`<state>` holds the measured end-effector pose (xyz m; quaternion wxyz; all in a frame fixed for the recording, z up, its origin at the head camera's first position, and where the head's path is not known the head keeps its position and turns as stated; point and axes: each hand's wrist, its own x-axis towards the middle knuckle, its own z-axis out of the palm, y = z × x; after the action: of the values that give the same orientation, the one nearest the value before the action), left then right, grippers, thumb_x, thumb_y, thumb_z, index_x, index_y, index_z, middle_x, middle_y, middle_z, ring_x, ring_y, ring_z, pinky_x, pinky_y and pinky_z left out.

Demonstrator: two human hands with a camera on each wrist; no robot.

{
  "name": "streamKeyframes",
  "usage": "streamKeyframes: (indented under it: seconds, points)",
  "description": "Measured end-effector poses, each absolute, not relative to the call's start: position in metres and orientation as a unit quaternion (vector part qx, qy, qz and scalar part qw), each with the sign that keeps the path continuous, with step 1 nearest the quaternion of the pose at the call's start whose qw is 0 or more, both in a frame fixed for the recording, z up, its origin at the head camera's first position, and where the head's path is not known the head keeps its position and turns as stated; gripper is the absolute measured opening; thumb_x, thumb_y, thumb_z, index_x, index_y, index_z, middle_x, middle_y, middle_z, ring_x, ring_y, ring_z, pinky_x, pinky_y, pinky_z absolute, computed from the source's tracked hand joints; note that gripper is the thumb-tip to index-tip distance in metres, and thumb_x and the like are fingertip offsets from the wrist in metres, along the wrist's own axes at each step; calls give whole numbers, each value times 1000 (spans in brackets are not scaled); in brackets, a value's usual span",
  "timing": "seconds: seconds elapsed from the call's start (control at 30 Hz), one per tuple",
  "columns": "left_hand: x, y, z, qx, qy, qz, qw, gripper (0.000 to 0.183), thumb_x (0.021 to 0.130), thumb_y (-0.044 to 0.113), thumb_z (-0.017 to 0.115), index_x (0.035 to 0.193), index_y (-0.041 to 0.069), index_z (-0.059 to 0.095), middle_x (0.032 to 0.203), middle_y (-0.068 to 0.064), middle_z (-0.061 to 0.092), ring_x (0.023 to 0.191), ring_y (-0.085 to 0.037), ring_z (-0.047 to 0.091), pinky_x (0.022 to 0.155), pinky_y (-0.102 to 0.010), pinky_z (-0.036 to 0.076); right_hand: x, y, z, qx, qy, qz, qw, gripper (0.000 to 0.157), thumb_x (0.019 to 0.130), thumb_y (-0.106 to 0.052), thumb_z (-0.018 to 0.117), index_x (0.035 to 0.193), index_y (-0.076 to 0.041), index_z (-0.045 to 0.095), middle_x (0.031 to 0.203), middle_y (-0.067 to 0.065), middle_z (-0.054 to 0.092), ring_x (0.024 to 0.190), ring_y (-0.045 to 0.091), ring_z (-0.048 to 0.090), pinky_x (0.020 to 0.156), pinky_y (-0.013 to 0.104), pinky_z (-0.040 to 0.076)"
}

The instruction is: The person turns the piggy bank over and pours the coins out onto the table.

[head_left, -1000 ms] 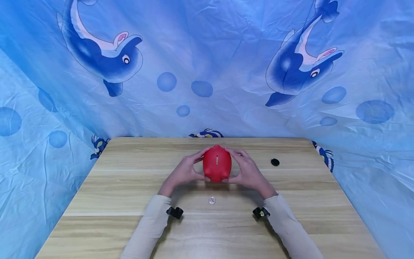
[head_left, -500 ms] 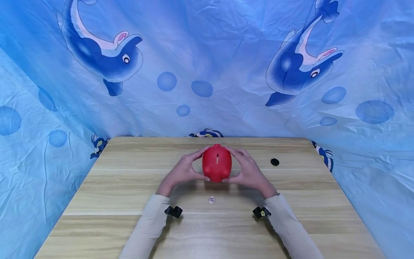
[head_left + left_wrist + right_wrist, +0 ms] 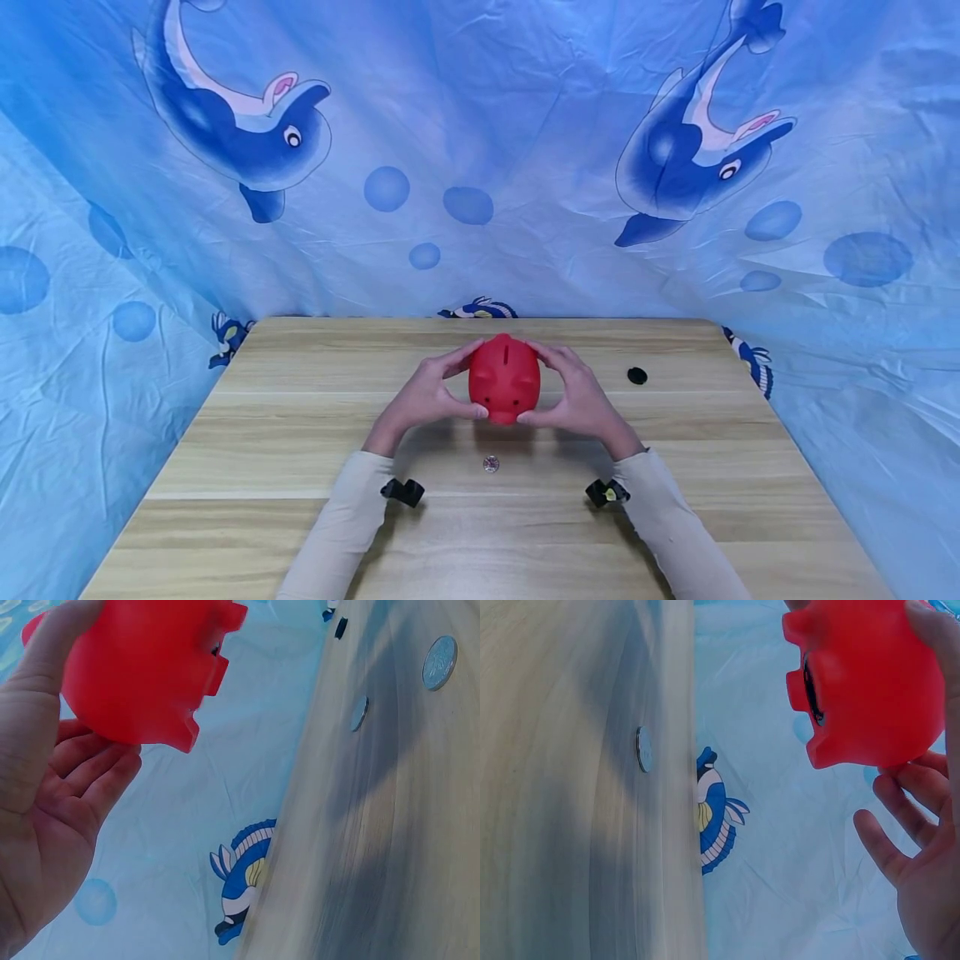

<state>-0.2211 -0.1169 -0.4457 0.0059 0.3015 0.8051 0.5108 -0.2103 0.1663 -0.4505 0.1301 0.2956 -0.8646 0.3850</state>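
Observation:
A red piggy bank [image 3: 504, 379] is held between both hands, raised off the table, its snout and eyes towards me and the coin slot on top. The left hand [image 3: 429, 396] grips its left side, thumb near the snout and fingers farther back. On the other side, the right hand [image 3: 581, 398] holds it the same way. A dark round opening [image 3: 814, 688] shows in its underside in the right wrist view. One coin [image 3: 491, 464] lies on the table in front of the hands. The left wrist view shows a second coin [image 3: 360, 712], hidden in the head view.
A small black round plug [image 3: 637, 376] lies on the wooden table [image 3: 300, 467] to the right of the hands. Behind and beside the table hangs a blue sheet [image 3: 525, 125] printed with dolphins. Black camera mounts [image 3: 402, 492] sit at the wrists.
The piggy bank has tipped in the hands: its slot has shifted away from me, and its eyes and snout have come into view. The hands keep nearly the same place.

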Motion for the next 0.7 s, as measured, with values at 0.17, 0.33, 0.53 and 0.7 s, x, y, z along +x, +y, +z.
streamKeyframes:
  seconds: [0.17,0.33,0.53,0.7]
  points:
    - [-219,-114,-444,287,807,515,13,93,75,32,92,154,21,47,147,0,57,129,-26,59,99,-45,56,-211,167,-450,303,-852,405,137,94,69,-40,92,151,-22,49,135,2,59,120,28,58,89,49,58]
    - [-216,-112,-440,270,813,515,14,89,75,34,91,153,24,49,141,3,62,123,-22,62,94,-43,59,-210,168,-449,309,-847,408,144,88,72,-41,89,149,-19,52,134,2,61,118,20,58,89,46,58]
    - [-213,-109,-440,241,812,531,21,82,76,37,90,149,22,55,132,2,66,114,-22,66,89,-44,61,-208,167,-446,302,-839,426,156,80,75,-42,84,144,-12,57,133,6,64,114,23,62,86,48,59]
    - [-220,-104,-450,191,803,561,63,69,87,32,82,145,3,56,131,-12,67,114,-29,67,92,-44,59,-214,164,-448,252,-861,434,80,72,84,-44,79,140,-4,59,122,10,68,105,26,64,82,44,59]
